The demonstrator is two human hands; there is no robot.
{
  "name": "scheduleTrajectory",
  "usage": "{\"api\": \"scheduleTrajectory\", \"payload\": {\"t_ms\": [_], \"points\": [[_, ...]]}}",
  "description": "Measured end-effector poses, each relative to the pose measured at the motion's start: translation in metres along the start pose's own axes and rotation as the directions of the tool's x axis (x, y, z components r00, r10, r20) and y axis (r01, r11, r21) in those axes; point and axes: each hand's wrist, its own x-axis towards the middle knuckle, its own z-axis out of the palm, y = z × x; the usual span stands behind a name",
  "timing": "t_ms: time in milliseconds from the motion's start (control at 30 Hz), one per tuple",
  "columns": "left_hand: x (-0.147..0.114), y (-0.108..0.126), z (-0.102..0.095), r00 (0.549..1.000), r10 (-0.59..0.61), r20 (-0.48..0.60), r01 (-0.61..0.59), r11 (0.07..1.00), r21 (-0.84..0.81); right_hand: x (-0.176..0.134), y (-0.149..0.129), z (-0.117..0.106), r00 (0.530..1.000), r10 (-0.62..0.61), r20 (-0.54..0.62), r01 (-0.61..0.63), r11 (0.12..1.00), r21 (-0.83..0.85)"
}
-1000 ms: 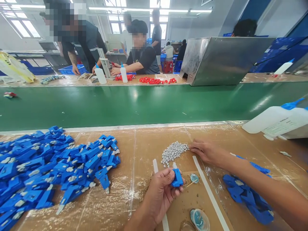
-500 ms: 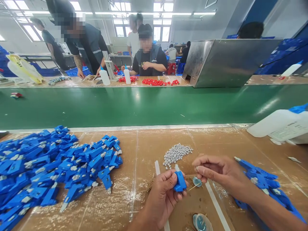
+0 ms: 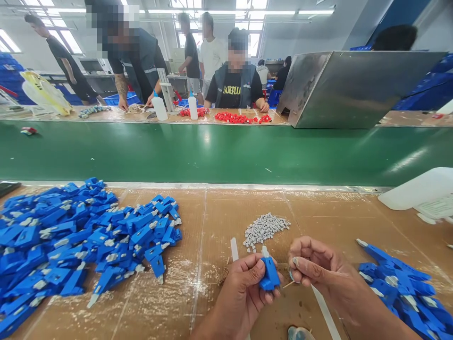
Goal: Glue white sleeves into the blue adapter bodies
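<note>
My left hand (image 3: 244, 288) is closed around a blue plastic part (image 3: 270, 274), which stands upright with a pale grey tip at its top. Just to the right, apart from that part, my right hand (image 3: 320, 269) pinches a small grey piece (image 3: 295, 260) between thumb and finger; the fingers partly hide it. Beyond the hands lies a heap of small grey pieces (image 3: 265, 229). A thin wooden stick (image 3: 289, 284) shows under my right fingers, and the small blue dish it rests by is mostly hidden behind them.
A large pile of blue parts with grey bits (image 3: 88, 236) covers the left of the table; more blue parts (image 3: 399, 283) lie at right. A cup (image 3: 300, 333) stands at the front edge. Beyond runs a green conveyor (image 3: 219, 153), with co-workers, red parts (image 3: 235, 117) and bottles behind it.
The view has shifted slightly. Both hands keep their grips, and my right hand now hides most of the small blue dish. The seated co-worker across has lowered a hand to the table.
</note>
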Motion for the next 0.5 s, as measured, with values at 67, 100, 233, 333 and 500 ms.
{"api": "scheduleTrajectory", "payload": {"t_ms": [67, 100, 233, 333, 500], "points": [[0.000, 0.000, 0.000, 1.000, -0.001, -0.003, 0.001, 1.000, -0.006, -0.001, 0.003, 0.001, 0.999, -0.025, -0.040, 0.026, 1.000, 0.008], [0.000, -0.001, 0.000, 1.000, 0.000, -0.004, 0.000, 1.000, -0.008, -0.001, 0.005, 0.001, 0.997, -0.042, -0.059, 0.042, 0.999, 0.006], [0.002, -0.002, -0.003, 1.000, 0.004, 0.012, -0.004, 1.000, -0.013, 0.000, 0.009, 0.004, 0.987, -0.112, -0.115, 0.109, 0.994, -0.027], [0.004, -0.004, -0.007, 0.999, 0.017, 0.034, -0.017, 1.000, -0.025, 0.001, 0.007, 0.009, 0.982, -0.145, -0.123, 0.141, 0.989, -0.038], [0.011, -0.010, -0.019, 0.997, 0.010, 0.079, -0.007, 0.999, -0.041, 0.001, 0.004, 0.014, 0.971, -0.157, -0.181, 0.148, 0.987, -0.062]]}}
